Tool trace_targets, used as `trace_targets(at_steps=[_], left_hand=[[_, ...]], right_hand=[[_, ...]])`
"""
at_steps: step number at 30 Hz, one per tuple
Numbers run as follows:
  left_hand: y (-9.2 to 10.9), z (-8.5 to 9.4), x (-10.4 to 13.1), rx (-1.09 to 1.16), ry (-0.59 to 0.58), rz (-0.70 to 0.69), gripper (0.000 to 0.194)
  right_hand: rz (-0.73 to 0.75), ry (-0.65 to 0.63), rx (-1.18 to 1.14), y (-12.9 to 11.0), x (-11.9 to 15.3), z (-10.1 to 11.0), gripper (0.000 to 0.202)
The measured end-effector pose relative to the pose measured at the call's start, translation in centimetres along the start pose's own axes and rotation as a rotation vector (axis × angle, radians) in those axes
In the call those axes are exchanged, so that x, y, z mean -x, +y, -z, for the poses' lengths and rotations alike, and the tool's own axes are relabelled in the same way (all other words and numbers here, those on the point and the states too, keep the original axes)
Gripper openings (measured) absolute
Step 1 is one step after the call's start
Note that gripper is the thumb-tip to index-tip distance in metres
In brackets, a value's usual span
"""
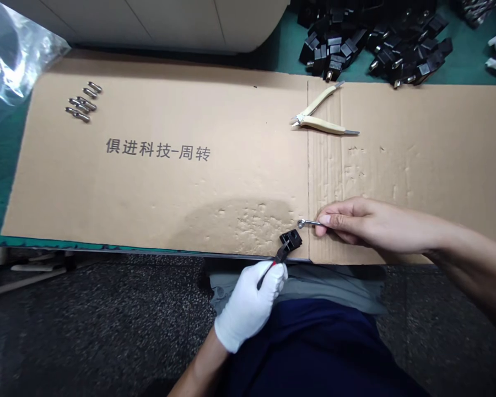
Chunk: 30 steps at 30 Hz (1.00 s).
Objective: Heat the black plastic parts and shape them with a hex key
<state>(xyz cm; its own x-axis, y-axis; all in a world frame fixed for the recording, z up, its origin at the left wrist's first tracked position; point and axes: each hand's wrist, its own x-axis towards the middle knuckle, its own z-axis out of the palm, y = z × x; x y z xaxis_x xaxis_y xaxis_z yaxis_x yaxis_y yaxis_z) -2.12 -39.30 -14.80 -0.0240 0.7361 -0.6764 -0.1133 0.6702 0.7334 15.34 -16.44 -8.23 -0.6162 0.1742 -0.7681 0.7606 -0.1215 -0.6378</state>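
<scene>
My left hand (252,300), in a white glove, is closed around a slim black tool with a red mark (280,255); its exact kind is unclear. At the tool's far end is a small black plastic block (291,239) with a round hole, over the cardboard's front edge. My bare right hand (355,223) pinches a thin metal rod with a ring-like end (310,223) between thumb and fingers. That end points left, a short gap above and right of the block. The rest of the rod is hidden in the hand.
Cardboard (161,193) covers the green table. Cream-handled cutters (320,116) lie spread at the back. Several metal pins (82,103) lie at left, near a clear plastic bag (20,55). Black plug parts (334,52) are heaped at the back right, beside a pale bin (169,25).
</scene>
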Motion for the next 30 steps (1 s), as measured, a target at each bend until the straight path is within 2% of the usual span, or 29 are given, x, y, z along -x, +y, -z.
trace_targets(at_steps=[4,8,11,15,20,25,30], left_hand=[[0.5,-0.3,0.2,0.1,-0.018,0.036,0.051],[0.8,-0.7,0.4,0.181,-0.061,0.039,0.052],[0.9,-0.9,0.7,0.235,-0.07,0.031,0.054],[1.1,-1.2,1.3,0.243,-0.072,0.038,0.057],[2.0,-2.0,1.8,0.281,-0.065,0.074,0.062],[2.4,-3.0,1.3,0.348,-0.092,0.125,0.066],[3.6,-3.6,1.2,0.334,0.017,0.158,0.073]], right_hand=[[-0.004,-0.013,-0.139,0.5,-0.1,-0.2,0.042],[-0.025,-0.065,-0.416,1.2,0.0,-0.5,0.035],[-0.019,-0.207,-0.685,2.1,0.2,-0.5,0.027],[0.091,-0.418,-0.981,3.6,0.3,-0.4,0.022],[0.206,-0.482,-1.055,5.0,0.4,-0.5,0.021],[0.252,-0.534,-1.129,6.2,0.1,-0.6,0.025],[0.263,-0.549,-1.196,7.2,0.0,-0.8,0.027]])
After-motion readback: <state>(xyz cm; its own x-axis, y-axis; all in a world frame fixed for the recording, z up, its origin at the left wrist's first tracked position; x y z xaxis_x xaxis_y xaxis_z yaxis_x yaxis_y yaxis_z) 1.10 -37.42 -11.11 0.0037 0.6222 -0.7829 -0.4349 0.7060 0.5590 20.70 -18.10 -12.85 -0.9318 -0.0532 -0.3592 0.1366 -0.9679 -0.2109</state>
